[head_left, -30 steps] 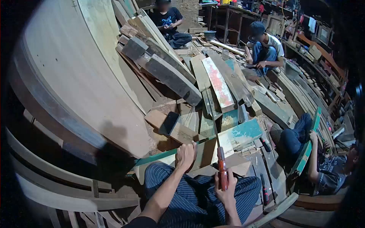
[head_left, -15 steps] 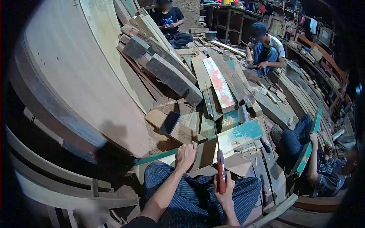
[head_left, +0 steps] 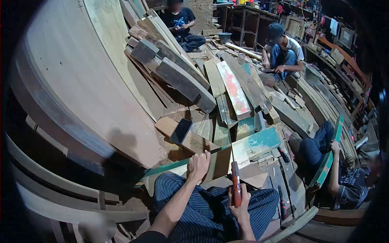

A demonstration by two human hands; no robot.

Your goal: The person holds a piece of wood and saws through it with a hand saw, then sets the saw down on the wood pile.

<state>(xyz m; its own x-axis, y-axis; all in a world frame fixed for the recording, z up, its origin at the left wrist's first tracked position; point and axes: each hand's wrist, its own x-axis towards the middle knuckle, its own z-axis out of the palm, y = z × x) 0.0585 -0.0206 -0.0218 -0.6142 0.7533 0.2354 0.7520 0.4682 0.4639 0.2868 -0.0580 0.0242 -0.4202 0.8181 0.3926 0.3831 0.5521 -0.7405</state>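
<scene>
My right hand [head_left: 240, 204] is wrapped around the reddish-brown handle of a handsaw [head_left: 236, 182]. The saw's thin blade points away from me, its toothed edge against a partly green-painted board [head_left: 216, 165] lying across in front of my lap. My left hand [head_left: 198, 166] grips the upper edge of this board, left of the blade, thumb raised. How far the blade sits into the wood cannot be made out. A dark phone [head_left: 181, 131] lies on a wood block [head_left: 198, 142] just beyond my left hand.
Stacked planks and dark beams [head_left: 186, 85] rise ahead. A large curved panel [head_left: 81, 89] stands at left. At right, a seated person [head_left: 352, 182] holds a green board [head_left: 330, 156]. Two other people sit farther back. A red-handled tool [head_left: 282, 208] lies by my right knee.
The saw has slid very slightly toward me in my right hand. My left hand stays in place on the board.
</scene>
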